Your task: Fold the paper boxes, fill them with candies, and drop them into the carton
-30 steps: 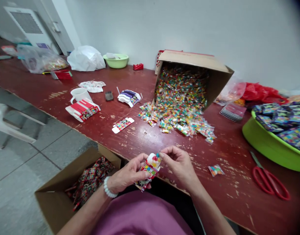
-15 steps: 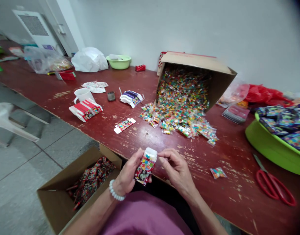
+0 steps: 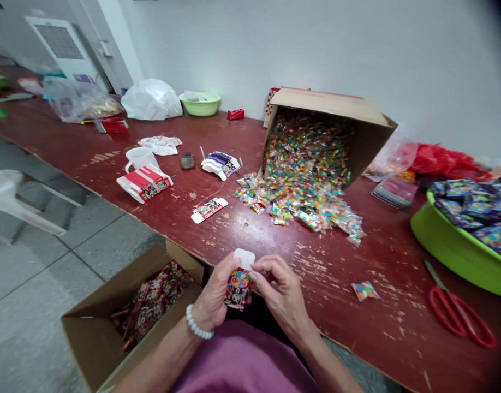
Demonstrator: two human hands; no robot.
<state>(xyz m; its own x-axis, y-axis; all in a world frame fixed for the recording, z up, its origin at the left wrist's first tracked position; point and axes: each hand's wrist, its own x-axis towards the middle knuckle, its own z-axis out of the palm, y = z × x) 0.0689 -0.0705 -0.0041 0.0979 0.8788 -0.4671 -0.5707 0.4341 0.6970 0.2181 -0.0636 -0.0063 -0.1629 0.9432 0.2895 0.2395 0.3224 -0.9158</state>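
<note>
My left hand [image 3: 214, 292] is wrapped around a small red printed candy box [image 3: 237, 289], held upright over the table's front edge. A white flap [image 3: 245, 257] stands up at the box's open top. Against the top right edge of the box, my right hand [image 3: 280, 289] has its thumb and index finger pinched at the base of the flap. Flat on the table ahead lies a folded candy carton [image 3: 210, 210]. A large cardboard box [image 3: 332, 106] on its side spills clear candy packets [image 3: 303, 202] onto the tabletop. One loose candy packet [image 3: 365, 290] lies to the right.
Below left, an open carton [image 3: 84, 335] holds several filled red boxes. Red-handled scissors [image 3: 459, 311] and a green basin [image 3: 442, 240] of dark packs are at right. A white mug [image 3: 142, 159], stacked red cartons [image 3: 144, 184] and purple cartons [image 3: 220, 164] stand at left.
My right hand has moved left onto the candy box's top edge, its fingers now touching it. The box has shifted slightly left in my left hand, and its flap shows more upright.
</note>
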